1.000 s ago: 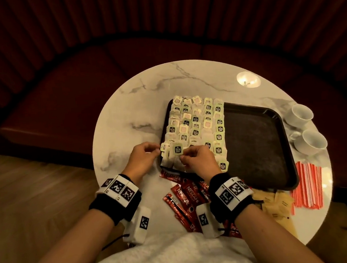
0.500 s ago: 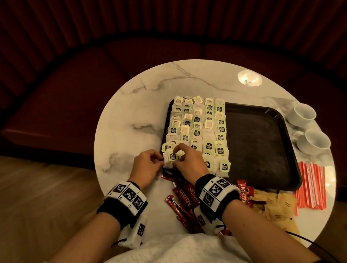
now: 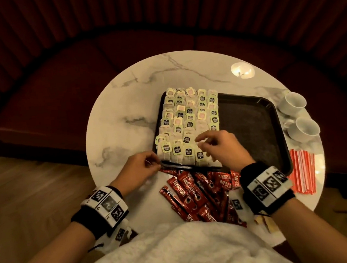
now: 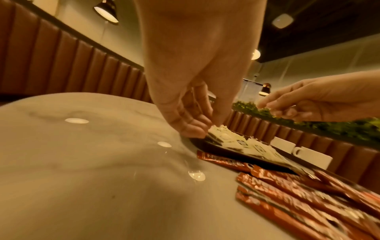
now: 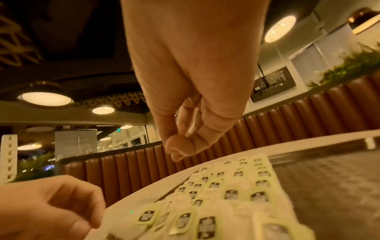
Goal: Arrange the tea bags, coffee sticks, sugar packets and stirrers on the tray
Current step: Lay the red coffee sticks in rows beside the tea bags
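Tea bags: pale paper tea bags with green-edged tags [image 3: 190, 120] fill the left part of the dark rectangular plastic tray [image 3: 251, 122] in overlapping rows; its right part is bare.
Left hand: the left hand [image 3: 139, 171] sits at the tray's near-left corner, fingers curled, pinching the edge of the front-row bag, as the left wrist view shows.
Right hand: the right hand [image 3: 222, 147] hovers over the front row, fingers loosely curled and holding nothing; a moment ago it pressed on the near-left bags beside the left hand, and it has since lifted and moved right.
Meaning: the tea bag block looks nearly finished, so another item likely comes next.
Coffee sticks: red foil coffee sticks [image 3: 197, 193] lie heaped on the round white marble table [image 3: 122, 107], just in front of the tray.
Stirrers: red-and-white striped stirrers [image 3: 302, 170] lie right of the tray.
Sugar packets: mostly hidden by the right wrist.
Cups: two white cups [image 3: 296, 115] stand beyond the tray's right edge.
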`<state>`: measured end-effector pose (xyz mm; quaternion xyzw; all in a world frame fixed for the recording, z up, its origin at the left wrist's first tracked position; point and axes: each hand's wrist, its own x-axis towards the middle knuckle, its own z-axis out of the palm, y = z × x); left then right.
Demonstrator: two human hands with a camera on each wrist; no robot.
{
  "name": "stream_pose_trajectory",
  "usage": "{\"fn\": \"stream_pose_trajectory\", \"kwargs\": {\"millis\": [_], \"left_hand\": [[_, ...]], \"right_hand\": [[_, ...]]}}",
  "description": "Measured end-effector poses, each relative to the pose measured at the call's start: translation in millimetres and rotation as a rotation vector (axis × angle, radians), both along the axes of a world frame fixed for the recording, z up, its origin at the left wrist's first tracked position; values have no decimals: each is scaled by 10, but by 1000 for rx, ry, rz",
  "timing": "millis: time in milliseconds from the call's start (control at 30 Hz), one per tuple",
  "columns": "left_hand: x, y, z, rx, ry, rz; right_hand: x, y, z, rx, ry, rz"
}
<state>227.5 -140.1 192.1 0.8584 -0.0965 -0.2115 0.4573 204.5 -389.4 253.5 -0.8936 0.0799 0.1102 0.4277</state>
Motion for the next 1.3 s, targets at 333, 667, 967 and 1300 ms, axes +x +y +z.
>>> {"fn": "stream_pose_trajectory", "kwargs": {"millis": [333,667,967,1300], "left_hand": [[-378,-160,-273,237,-239,-624],[-477,-248,-356,308,-462,-669],[-581,-268,-353,401,-680,-769],[-583,-287,-576,149,-611,-759]], "right_hand": [[-605,94,-301,-306,242,337],[-623,354,-612,-406,121,267],[-693,-41,-255,-153,-15,76],[-1158,-411,-248,-117,187,339]]}}
